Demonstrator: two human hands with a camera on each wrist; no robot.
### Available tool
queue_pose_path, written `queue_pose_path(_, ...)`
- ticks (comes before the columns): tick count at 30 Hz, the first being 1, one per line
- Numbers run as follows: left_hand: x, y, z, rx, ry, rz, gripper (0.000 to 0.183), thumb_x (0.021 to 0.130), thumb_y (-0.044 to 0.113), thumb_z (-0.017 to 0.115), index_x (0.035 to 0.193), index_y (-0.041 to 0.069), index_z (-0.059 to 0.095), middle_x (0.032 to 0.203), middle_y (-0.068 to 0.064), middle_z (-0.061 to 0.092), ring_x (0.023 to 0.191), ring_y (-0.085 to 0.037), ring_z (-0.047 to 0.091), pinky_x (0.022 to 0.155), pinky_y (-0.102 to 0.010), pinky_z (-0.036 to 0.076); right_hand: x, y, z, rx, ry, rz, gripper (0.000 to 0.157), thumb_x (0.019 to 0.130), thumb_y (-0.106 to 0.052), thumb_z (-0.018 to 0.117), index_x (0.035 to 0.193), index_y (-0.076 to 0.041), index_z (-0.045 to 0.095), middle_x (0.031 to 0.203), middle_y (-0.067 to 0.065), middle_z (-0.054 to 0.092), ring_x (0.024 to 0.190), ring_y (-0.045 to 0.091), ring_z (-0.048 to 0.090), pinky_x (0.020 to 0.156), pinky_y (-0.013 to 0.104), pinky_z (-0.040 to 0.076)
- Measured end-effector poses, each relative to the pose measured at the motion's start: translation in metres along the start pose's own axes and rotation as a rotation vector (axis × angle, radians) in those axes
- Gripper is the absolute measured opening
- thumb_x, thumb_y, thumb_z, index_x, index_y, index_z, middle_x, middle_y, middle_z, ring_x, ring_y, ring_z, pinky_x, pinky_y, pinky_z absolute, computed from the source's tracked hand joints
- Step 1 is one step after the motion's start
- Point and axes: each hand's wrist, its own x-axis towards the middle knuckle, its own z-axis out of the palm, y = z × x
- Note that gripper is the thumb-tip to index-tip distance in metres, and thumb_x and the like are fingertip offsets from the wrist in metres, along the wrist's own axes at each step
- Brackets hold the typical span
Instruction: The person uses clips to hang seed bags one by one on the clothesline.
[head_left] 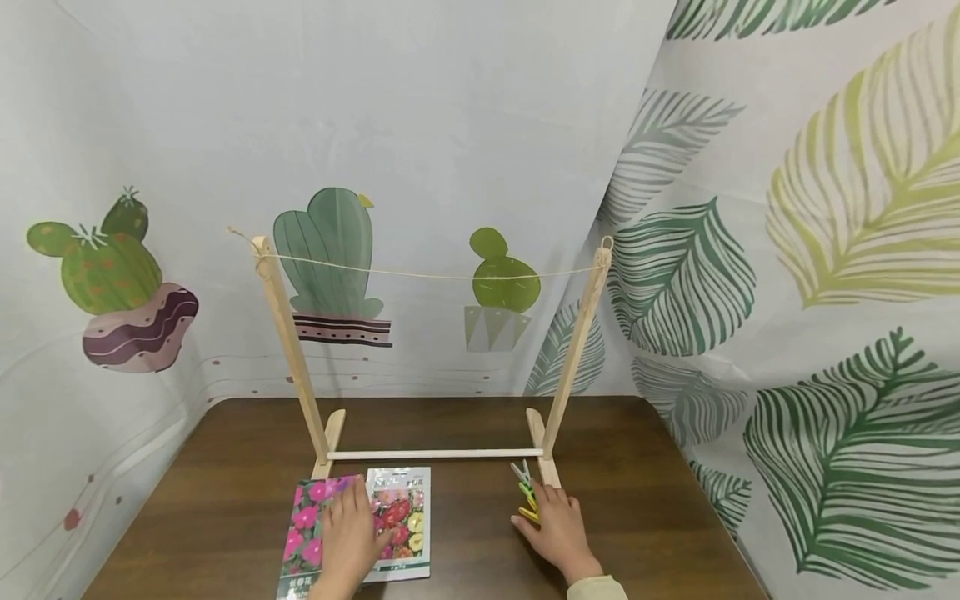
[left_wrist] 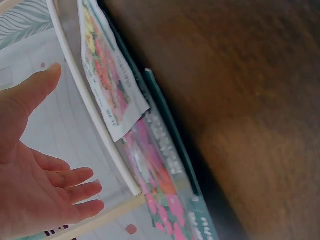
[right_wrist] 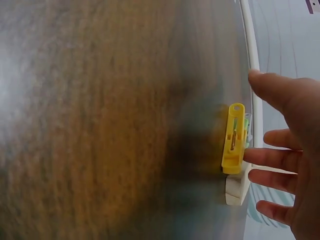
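In the head view my left hand [head_left: 348, 533] is over a seed packet [head_left: 303, 533] with pink flowers, its fingers extended. A white-bordered seed packet [head_left: 408, 533] with red and yellow flowers lies to the right, partly behind my thumb. The left wrist view shows that hand [left_wrist: 45, 185] apart from the packets, holding nothing. My right hand [head_left: 558, 533] is beside several small clothespins: yellow [head_left: 528, 515], green [head_left: 527, 492] and pale grey [head_left: 520, 475]. In the right wrist view its fingers reach close to the yellow clothespin [right_wrist: 233, 140] without gripping it; contact is unclear.
Behind the hands stands a wooden frame with a left post [head_left: 296, 367], a right post [head_left: 573, 367] and a white bottom rod [head_left: 435, 454]. A thin string [head_left: 435, 274] sags between the post tops. Everything rests on a dark brown table [head_left: 225, 483] before a patterned curtain.
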Motion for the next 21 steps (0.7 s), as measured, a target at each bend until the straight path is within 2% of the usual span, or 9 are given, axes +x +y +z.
queue_pose_path(6,-0.002,-0.003,0.005,0.004,-0.053,-0.032,0.107,0.054,0.038,0.091,0.128,-0.02,0.042,0.117,-0.039,0.051,0.108,-0.051,0.05,0.089,-0.064,0.038,0.0,-0.001,0.001,-0.047,0.056,-0.023,0.061,0.079,-0.038,0.077,0.121,0.002,0.061,0.105,0.015,0.062,0.095,0.03,0.056,0.075,0.048,0.041)
queue_pose_path(13,-0.005,-0.006,0.012,-0.023,-0.119,-0.086,0.11,0.053,0.038,0.091,0.128,-0.022,0.038,0.107,-0.038,0.053,0.095,-0.049,0.053,0.079,-0.059,0.045,0.001,-0.002,0.002,-0.051,0.05,-0.017,0.058,0.078,-0.032,0.079,0.122,0.002,0.061,0.102,0.014,0.062,0.094,0.03,0.055,0.074,0.046,0.04)
queue_pose_path(18,-0.007,-0.008,0.019,-0.041,-0.132,-0.1,0.111,0.053,0.037,0.092,0.128,-0.022,0.037,0.096,-0.033,0.053,0.087,-0.045,0.053,0.07,-0.055,0.047,0.002,-0.001,0.007,-0.056,0.061,-0.013,0.057,0.076,-0.029,0.08,0.12,0.002,0.061,0.099,0.013,0.063,0.092,0.029,0.054,0.075,0.046,0.039)
queue_pose_path(21,-0.008,-0.008,0.02,-0.041,-0.143,-0.105,0.109,0.053,0.037,0.092,0.126,-0.023,0.038,0.096,-0.033,0.053,0.087,-0.045,0.052,0.072,-0.055,0.047,0.003,0.0,0.01,-0.066,0.069,-0.016,0.056,0.075,-0.029,0.081,0.118,0.001,0.062,0.097,0.013,0.063,0.091,0.03,0.053,0.075,0.046,0.039)
